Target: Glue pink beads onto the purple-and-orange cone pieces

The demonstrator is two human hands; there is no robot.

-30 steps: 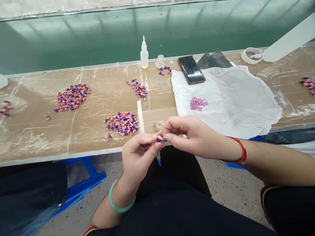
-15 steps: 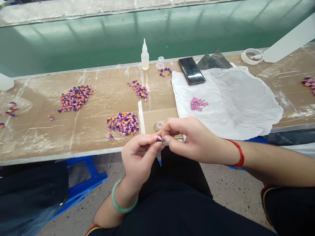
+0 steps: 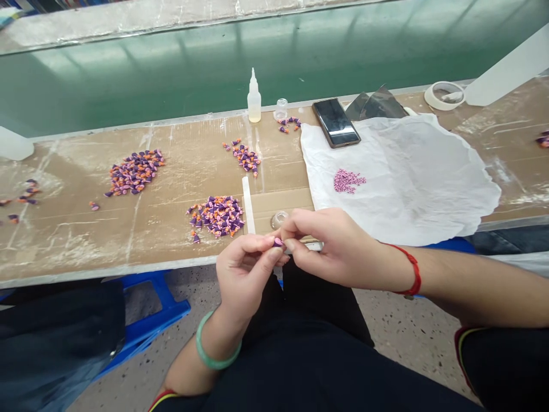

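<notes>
Counter: the cardboard-topped counter (image 3: pixel 128 240) runs across in front of the person, with a glue bottle (image 3: pixel 254 97) and a phone (image 3: pixel 335 122) toward its back edge.
Sheet: crumpled white paper (image 3: pixel 407 183) lies at the counter's right, seemingly keeping pink beads (image 3: pixel 348 181) apart.
Pile: purple-and-orange pieces (image 3: pixel 217 216) sit near the front edge, within easy reach.
Grips: the left grip (image 3: pixel 244 274) and right grip (image 3: pixel 330 246) pinch closed together, fingertips meeting, apparently to steady one tiny item.
Item: a small purple-and-pink piece (image 3: pixel 278 242) sits between them, just above the counter's front edge.
</notes>
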